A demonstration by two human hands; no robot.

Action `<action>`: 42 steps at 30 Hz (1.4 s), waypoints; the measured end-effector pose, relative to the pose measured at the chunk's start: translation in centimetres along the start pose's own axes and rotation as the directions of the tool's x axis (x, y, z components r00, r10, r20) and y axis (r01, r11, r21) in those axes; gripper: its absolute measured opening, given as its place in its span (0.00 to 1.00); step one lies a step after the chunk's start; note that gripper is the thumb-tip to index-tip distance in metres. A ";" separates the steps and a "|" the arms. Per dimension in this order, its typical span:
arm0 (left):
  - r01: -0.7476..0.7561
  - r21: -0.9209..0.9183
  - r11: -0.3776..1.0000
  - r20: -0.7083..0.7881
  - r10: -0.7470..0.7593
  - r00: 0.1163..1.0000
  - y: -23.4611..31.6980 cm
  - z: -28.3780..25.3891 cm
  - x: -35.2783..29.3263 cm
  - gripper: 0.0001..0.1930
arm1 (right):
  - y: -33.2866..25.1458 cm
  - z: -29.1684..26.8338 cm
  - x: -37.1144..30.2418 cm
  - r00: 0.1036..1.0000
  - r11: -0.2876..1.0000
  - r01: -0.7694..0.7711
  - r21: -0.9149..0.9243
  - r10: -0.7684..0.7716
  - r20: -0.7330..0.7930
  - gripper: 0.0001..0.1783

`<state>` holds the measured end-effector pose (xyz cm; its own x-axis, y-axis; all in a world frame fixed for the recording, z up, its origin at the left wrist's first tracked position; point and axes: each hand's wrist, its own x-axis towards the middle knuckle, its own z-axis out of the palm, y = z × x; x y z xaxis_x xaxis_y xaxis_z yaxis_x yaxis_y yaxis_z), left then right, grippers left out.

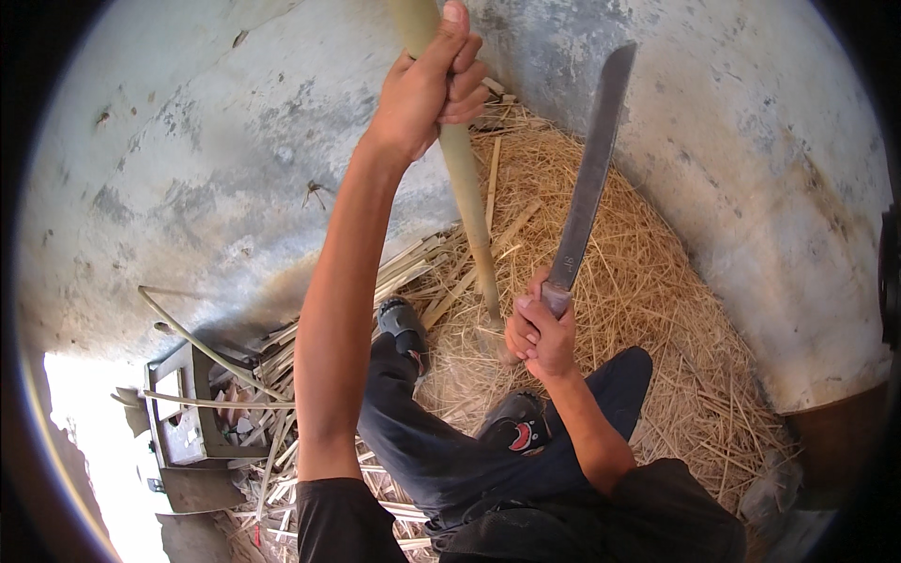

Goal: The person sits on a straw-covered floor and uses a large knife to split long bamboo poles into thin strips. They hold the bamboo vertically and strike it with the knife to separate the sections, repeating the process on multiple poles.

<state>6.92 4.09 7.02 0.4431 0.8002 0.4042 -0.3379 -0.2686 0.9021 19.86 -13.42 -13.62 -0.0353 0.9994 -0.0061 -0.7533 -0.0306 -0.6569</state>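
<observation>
- Left hand (pixel 430 89): mine, arm stretched forward, fingers wrapped round the pole, thumb laid along it.
- Pole (pixel 461 164), one, pale green turning tan: slanting from the top edge of my view, through my left fist, down toward the straw between my hands. Whether its lower end rests on the floor, I cannot tell.
- Right hand (pixel 544 336): mine, closed round the handle of the machete, near the pole's lower end.
- Machete (pixel 593 169), one: long dark blade, raised and leaning slightly right, apart from the pole; handle mostly hidden in my grip.
- Straw (pixel 648 272): dry, golden, a broad layer round my feet and to my right.
- Split strips (pixel 408 267): pale, loose pile, left of the pole and along my left side.
- Shoes (pixel 404 327), two, dark grey: mine, among the straw.
- Trousers (pixel 432 464), dark: mine, knees bent.
- Wooden frame (pixel 214 418), boxy, worn: far left, beside a bright opening.
- Wall (pixel 216 159), whitish, stained: in front of me.
</observation>
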 end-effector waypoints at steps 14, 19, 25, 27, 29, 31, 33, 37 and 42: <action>-0.003 -0.030 1.000 -0.017 0.003 1.000 0.2 -1.6 -0.6 0.30 | -3.8 0.5 -0.3 0.998 0.996 0.067 0.065 -0.066 -0.015 0.09; -0.005 -0.027 1.000 -0.033 0.004 0.999 0.0 -0.2 -0.4 0.30 | 2.4 -0.5 0.1 0.926 0.931 -0.352 -0.100 0.330 -0.184 0.10; -0.018 0.026 1.000 -0.036 0.019 0.999 0.9 -2.8 -1.6 0.30 | -1.4 -0.1 0.7 0.969 0.974 -0.224 0.025 0.225 -0.097 0.11; -0.025 0.017 1.000 -0.019 0.025 1.000 0.9 -3.0 -1.4 0.30 | -3.2 1.8 -0.4 0.987 0.995 -0.103 0.006 0.103 -0.122 0.10; -0.030 0.010 1.000 -0.005 0.030 1.000 0.8 -2.9 -1.3 0.30 | -3.5 2.5 -0.8 0.995 0.998 0.067 -0.001 -0.067 -0.074 0.11; -0.033 0.007 0.999 0.004 0.033 0.999 0.6 -2.1 -1.0 0.29 | -1.8 2.2 -0.9 0.991 0.993 0.109 -0.044 -0.112 -0.069 0.11; -0.008 0.004 1.000 -0.012 0.008 1.000 0.3 -0.6 -0.7 0.29 | 2.6 -0.1 -0.2 0.991 0.992 0.024 -0.124 -0.040 -0.126 0.11; 0.019 0.019 1.000 -0.020 -0.019 1.000 0.0 0.2 -0.5 0.29 | 5.0 -1.5 0.4 0.886 0.897 -0.437 -0.064 0.416 -0.206 0.12; 0.019 0.027 0.999 0.072 -0.021 0.997 -0.7 2.2 0.6 0.28 | 1.3 -1.5 -0.6 0.921 0.932 -0.361 0.014 0.359 -0.149 0.12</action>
<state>9.24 3.57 6.96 0.5090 0.7647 0.3952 -0.3069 -0.2677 0.9133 19.89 -14.04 -15.61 -0.2050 0.9125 -0.3539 -0.6992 -0.3896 -0.5995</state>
